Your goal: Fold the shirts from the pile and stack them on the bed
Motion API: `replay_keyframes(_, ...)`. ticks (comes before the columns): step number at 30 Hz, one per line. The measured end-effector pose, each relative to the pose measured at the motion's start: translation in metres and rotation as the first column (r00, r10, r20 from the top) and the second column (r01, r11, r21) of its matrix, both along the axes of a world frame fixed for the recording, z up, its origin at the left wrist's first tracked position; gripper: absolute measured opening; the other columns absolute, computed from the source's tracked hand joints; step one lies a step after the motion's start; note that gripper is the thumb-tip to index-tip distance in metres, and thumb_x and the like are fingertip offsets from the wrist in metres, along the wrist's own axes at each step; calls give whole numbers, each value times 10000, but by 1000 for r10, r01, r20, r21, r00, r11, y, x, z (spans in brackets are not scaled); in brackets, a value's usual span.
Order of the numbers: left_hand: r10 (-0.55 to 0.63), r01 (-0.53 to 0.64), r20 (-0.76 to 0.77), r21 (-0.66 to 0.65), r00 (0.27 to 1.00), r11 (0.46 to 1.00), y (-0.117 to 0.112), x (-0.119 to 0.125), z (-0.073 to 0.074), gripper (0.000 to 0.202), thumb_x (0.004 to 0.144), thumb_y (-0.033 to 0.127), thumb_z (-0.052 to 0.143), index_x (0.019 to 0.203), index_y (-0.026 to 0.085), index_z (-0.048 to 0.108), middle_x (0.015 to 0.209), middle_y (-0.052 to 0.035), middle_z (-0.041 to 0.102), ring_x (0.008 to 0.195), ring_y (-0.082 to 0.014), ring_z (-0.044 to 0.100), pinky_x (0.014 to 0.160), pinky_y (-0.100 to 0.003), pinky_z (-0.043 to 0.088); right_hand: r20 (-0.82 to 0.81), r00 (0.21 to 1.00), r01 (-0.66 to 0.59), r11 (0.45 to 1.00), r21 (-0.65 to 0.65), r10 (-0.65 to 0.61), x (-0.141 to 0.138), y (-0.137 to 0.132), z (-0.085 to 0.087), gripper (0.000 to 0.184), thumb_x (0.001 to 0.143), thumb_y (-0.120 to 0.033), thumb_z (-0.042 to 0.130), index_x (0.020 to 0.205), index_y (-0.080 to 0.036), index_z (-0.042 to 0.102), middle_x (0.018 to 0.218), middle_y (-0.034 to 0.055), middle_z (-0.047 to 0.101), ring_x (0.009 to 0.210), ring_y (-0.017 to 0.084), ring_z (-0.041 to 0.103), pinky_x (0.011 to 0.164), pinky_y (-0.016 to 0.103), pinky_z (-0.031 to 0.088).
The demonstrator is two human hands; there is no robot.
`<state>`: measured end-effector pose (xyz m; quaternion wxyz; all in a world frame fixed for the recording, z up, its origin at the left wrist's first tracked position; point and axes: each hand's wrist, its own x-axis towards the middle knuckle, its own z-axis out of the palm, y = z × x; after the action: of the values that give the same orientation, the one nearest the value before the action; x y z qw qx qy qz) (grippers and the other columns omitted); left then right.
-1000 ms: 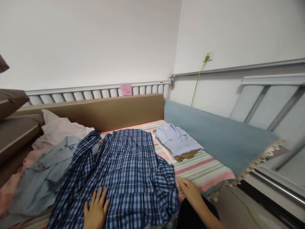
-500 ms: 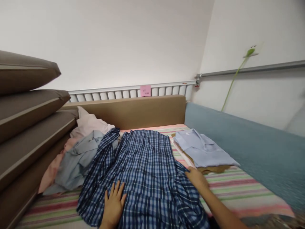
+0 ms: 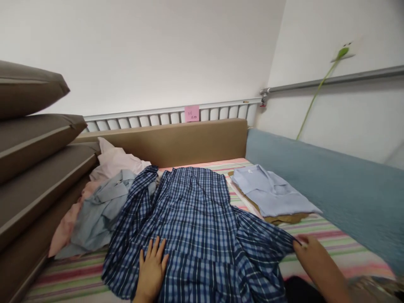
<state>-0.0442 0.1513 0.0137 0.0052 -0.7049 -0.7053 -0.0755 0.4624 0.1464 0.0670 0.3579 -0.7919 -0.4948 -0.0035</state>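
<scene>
A blue plaid shirt (image 3: 195, 219) lies spread on the striped bed sheet (image 3: 331, 244). My left hand (image 3: 152, 269) rests flat on its lower part, fingers apart. My right hand (image 3: 311, 252) pinches the end of the shirt's right sleeve (image 3: 268, 242), which is stretched out to the right over the sheet. Just beyond that sleeve sits a folded light blue shirt (image 3: 271, 191) on top of a folded tan garment (image 3: 284, 219).
A heap of light blue and pink clothes (image 3: 97, 198) lies at the left of the plaid shirt. Brown cushions (image 3: 34, 143) are stacked at the far left, a tan cushion (image 3: 176, 141) stands at the back, and a blue blanket (image 3: 331, 189) runs along the right wall.
My right hand has moved right and nearer, drawing the plaid sleeve out sideways. My left hand has stayed flat on the shirt. The camera swung left earlier and has dipped slightly.
</scene>
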Motion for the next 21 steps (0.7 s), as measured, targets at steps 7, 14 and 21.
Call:
replay_keyframes(7, -53, 66, 176, -65, 983, 996, 25, 0, 58, 418, 854, 284, 359, 1219, 190, 539, 1268, -76, 566, 1192, -214, 481, 1031, -394, 346, 55, 831, -556, 828, 63, 554, -129, 35, 13, 381, 836, -397, 367, 1066, -202, 600, 1205, 101, 595, 1133, 237, 539, 1003, 395, 409)
replay_keyframes(14, -181, 190, 195, -29, 964, 981, 115, 15, 83, 463, 879, 273, 351, 1336, 215, 395, 1425, -33, 401, 1303, -139, 350, 1084, -312, 294, 113, 759, -625, 766, -149, 641, -173, 104, -37, 523, 843, -413, 397, 1291, -161, 494, 1376, 128, 441, 1218, 262, 469, 1000, 426, 413)
replay_keyframes(21, 172, -157, 70, -176, 983, 972, 154, -56, 67, 466, 862, 234, 337, 1260, 26, 461, 1248, -255, 531, 1152, -282, 529, 948, -408, 416, 242, 731, -605, 770, -203, 638, -159, 109, -65, 457, 834, -434, 425, 1228, -253, 571, 1356, 68, 469, 1276, 260, 392, 1013, 463, 388)
